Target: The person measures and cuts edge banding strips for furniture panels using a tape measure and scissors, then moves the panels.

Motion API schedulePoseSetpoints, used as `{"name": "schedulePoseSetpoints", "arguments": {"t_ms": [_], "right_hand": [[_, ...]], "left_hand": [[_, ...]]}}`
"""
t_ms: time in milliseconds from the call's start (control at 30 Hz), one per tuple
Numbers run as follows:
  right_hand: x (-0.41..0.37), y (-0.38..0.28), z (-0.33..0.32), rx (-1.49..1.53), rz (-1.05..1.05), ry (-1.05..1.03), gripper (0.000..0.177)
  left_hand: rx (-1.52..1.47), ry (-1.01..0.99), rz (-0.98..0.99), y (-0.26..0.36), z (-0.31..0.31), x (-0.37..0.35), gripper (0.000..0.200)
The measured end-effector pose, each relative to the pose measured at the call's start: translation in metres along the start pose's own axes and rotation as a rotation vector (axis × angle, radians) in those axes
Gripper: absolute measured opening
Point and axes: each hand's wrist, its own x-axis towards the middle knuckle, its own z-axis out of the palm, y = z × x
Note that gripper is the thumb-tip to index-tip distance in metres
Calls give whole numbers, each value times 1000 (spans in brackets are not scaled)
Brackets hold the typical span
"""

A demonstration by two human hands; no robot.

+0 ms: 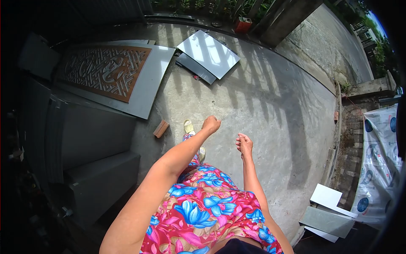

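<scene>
My left hand (211, 124) hangs over the concrete floor in front of my body, its fingers curled closed; whatever is inside, if anything, does not show. To its right, my right hand (245, 144) is held in the air with the fingers bent in and pressed together, and no object can be made out in it. The two hands are apart and touch nothing around them. Below the left hand are my yellow shoes (188, 125). Nearest to that hand on the floor is a reddish brick (160, 128).
Glossy grey panels (209, 54) lie on the floor ahead. A brown patterned panel (137, 76) rests on a large grey sheet (159, 80) at the left. White and grey boards (326, 221) lie at lower right beside a printed plastic sheet (374, 161). A red box (243, 25) stands far ahead.
</scene>
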Motion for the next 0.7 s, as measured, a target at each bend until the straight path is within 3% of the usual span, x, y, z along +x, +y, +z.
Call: {"name": "schedulePoseSetpoints", "arguments": {"t_ms": [200,400,700], "right_hand": [[74,-66,11,-16,35,4,19],[176,-153,52,-85,65,-39,19],[280,-250,119,-126,76,-144,22]], "left_hand": [[-5,-45,-2,69,-12,73,33],[-3,23,-38,144,-64,165,33],[-54,102,-85,193,-129,268,29]]}}
